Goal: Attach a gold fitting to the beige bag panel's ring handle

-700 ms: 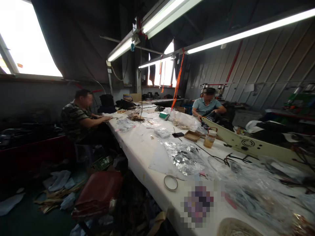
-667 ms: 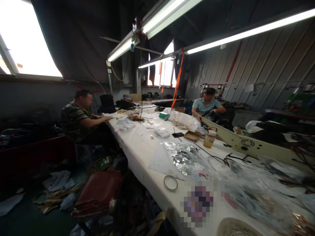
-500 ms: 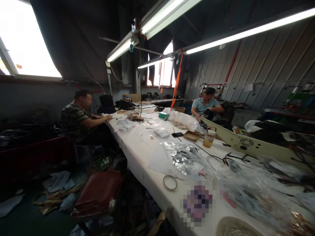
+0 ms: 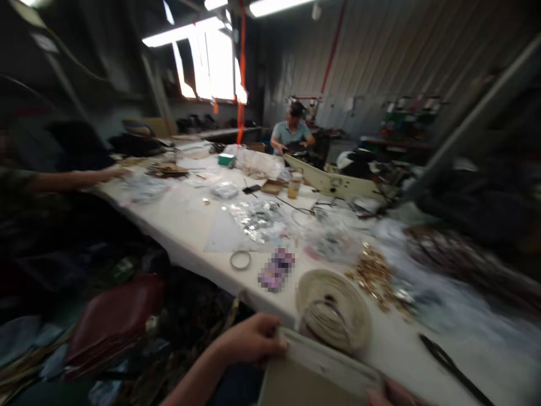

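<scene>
At the bottom edge, closest to the viewer, the person's left hand [image 4: 250, 340] is curled around the left corner of a pale board [image 4: 310, 375], fingers wrapped over its edge in a firm grip. The board lies flat and low in front of the person, just below the near edge of a long white table [image 4: 186, 220]. Only a sliver of the right hand [image 4: 391, 393] shows, touching the board's right end; how far it is closed cannot be told.

Just past the board, a round cream dish [image 4: 333, 307] sits on the table, with a pile of small gold pieces [image 4: 374, 276] to its right. Black scissors [image 4: 448, 361] lie further right, near the table edge. Left of the dish is a small metal ring [image 4: 240, 260]. On the floor to the left lies a dark red bag [image 4: 112, 321].

In the middle of the table are a clear bag of shiny bits [image 4: 257, 217] and, further back, a jar [image 4: 295, 185]. From the left, another person's forearm [image 4: 71, 180] rests on the table. At the far end sits a co-worker in a light blue shirt [image 4: 291, 133].
</scene>
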Demonstrator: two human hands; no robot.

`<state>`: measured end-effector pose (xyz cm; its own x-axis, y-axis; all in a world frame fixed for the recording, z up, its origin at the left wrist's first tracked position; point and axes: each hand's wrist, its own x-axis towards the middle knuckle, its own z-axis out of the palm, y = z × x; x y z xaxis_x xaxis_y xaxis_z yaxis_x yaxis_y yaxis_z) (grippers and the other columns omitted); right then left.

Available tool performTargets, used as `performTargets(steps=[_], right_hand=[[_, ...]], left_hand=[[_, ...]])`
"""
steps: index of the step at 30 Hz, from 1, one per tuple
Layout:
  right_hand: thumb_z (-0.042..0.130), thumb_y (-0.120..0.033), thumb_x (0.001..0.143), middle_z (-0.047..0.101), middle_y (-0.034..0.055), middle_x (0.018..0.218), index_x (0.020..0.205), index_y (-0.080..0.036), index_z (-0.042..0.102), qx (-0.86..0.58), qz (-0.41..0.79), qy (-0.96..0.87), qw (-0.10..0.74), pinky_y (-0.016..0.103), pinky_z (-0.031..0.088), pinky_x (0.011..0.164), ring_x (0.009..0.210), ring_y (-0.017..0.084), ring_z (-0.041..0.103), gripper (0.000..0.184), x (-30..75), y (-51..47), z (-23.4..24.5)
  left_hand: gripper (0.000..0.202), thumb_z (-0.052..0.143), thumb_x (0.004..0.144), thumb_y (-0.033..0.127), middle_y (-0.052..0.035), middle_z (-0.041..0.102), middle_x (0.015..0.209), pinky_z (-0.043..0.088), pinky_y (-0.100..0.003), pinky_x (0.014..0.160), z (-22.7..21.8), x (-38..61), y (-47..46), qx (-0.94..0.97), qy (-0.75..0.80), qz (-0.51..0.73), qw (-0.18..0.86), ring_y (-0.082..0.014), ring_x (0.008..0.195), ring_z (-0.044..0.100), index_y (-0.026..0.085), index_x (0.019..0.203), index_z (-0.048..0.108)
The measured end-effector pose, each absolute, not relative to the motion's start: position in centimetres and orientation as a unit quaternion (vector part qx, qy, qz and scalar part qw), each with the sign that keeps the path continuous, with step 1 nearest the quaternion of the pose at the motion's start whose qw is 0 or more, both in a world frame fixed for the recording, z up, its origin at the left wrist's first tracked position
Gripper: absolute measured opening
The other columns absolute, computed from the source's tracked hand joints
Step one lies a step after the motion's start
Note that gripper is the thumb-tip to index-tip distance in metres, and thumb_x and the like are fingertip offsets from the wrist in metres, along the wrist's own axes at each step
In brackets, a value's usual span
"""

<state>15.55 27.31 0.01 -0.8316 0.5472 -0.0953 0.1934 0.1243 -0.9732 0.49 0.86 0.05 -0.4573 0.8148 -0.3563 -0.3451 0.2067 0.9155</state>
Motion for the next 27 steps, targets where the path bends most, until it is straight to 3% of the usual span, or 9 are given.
performTargets(steps=[3, 4, 6, 11, 14, 18, 22, 27], right_hand=[[0.080, -0.081, 0.079, 0.082, 0.0070, 0.116, 0.146, -0.041, 0.075, -0.303, 0.625, -0.708, 0.124, 0.061, 0.067, 0.091, 0.116, 0.047, 0.075, 0.079, 19.8, 29.0, 0.1], [0.082, -0.075, 0.081, 0.083, 0.0092, 0.114, 0.139, -0.029, 0.080, -0.295, 0.646, -0.696, 0.107, 0.061, 0.065, 0.096, 0.112, 0.046, 0.075, 0.073, 20.2, 29.6, 0.4], [0.088, -0.065, 0.083, 0.082, 0.0112, 0.114, 0.126, -0.021, 0.083, -0.269, 0.673, -0.683, 0.086, 0.052, 0.062, 0.096, 0.108, 0.042, 0.075, 0.062, 19.7, 31.1, 1.4], [0.095, -0.055, 0.080, 0.080, 0.0050, 0.099, 0.135, -0.024, 0.076, -0.234, 0.672, -0.687, 0.146, 0.038, 0.057, 0.085, 0.097, 0.031, 0.073, 0.066, 14.8, 35.3, 3.9], [0.092, -0.052, 0.078, 0.076, 0.0039, 0.092, 0.132, -0.022, 0.076, -0.232, 0.637, -0.713, 0.178, 0.034, 0.051, 0.075, 0.088, 0.027, 0.068, 0.064, 11.5, 37.6, 3.8], [0.087, -0.051, 0.073, 0.068, 0.0015, 0.078, 0.123, -0.018, 0.078, -0.240, 0.590, -0.750, 0.178, 0.032, 0.043, 0.065, 0.074, 0.022, 0.058, 0.060, 8.5, 40.0, 1.2], [0.082, -0.050, 0.074, 0.060, -0.0029, 0.068, 0.122, -0.018, 0.080, -0.257, 0.560, -0.771, 0.161, 0.032, 0.041, 0.066, 0.069, 0.021, 0.054, 0.058, 7.8, 41.1, -1.3], [0.077, -0.049, 0.079, 0.066, 0.0008, 0.077, 0.120, -0.021, 0.083, -0.251, 0.473, -0.829, 0.163, 0.035, 0.047, 0.072, 0.072, 0.022, 0.056, 0.050, 7.7, 41.2, -1.6]], left_hand=[[0.054, 0.083, 0.089, 0.066, 0.0063, 0.054, 0.068, 0.038, -0.020, 0.042, 0.3, -0.8, 1.7, 0.219, 0.625, 0.561, 0.497, -0.0076, 0.047, 0.045, 0.017, 0.106, 0.067], [0.055, 0.081, 0.091, 0.067, 0.0062, 0.055, 0.068, 0.037, -0.020, 0.042, 0.5, -1.5, 2.1, 0.226, 0.630, 0.548, 0.502, -0.0080, 0.046, 0.046, 0.017, 0.109, 0.065], [0.058, 0.079, 0.091, 0.068, 0.0061, 0.057, 0.066, 0.036, -0.020, 0.041, 1.4, -2.8, 3.1, 0.242, 0.642, 0.525, 0.504, -0.0091, 0.046, 0.047, 0.017, 0.113, 0.064], [0.051, 0.076, 0.093, 0.065, 0.0056, 0.057, 0.059, 0.032, -0.020, 0.038, 5.1, -6.8, 7.2, 0.281, 0.686, 0.487, 0.462, -0.0120, 0.042, 0.048, 0.019, 0.112, 0.063], [0.035, 0.070, 0.096, 0.052, 0.0042, 0.056, 0.054, 0.028, -0.022, 0.039, 6.2, -9.8, 10.5, 0.304, 0.733, 0.452, 0.409, -0.0139, 0.040, 0.048, 0.020, 0.103, 0.062], [0.019, 0.068, 0.089, 0.037, -0.0004, 0.059, 0.054, 0.035, -0.027, 0.046, 5.1, -12.3, 14.2, 0.314, 0.816, 0.363, 0.321, -0.0192, 0.048, 0.057, 0.020, 0.088, 0.060], [0.018, 0.069, 0.086, 0.036, -0.0082, 0.068, 0.070, 0.044, -0.033, 0.062, 2.8, -12.2, 15.5, 0.332, 0.869, 0.265, 0.254, -0.0250, 0.065, 0.066, 0.019, 0.085, 0.064], [0.018, 0.069, 0.087, 0.034, -0.0191, 0.072, 0.112, 0.051, -0.039, 0.090, 1.1, -11.8, 15.5, 0.350, 0.878, 0.281, 0.163, -0.0334, 0.102, 0.068, 0.016, 0.090, 0.068]])
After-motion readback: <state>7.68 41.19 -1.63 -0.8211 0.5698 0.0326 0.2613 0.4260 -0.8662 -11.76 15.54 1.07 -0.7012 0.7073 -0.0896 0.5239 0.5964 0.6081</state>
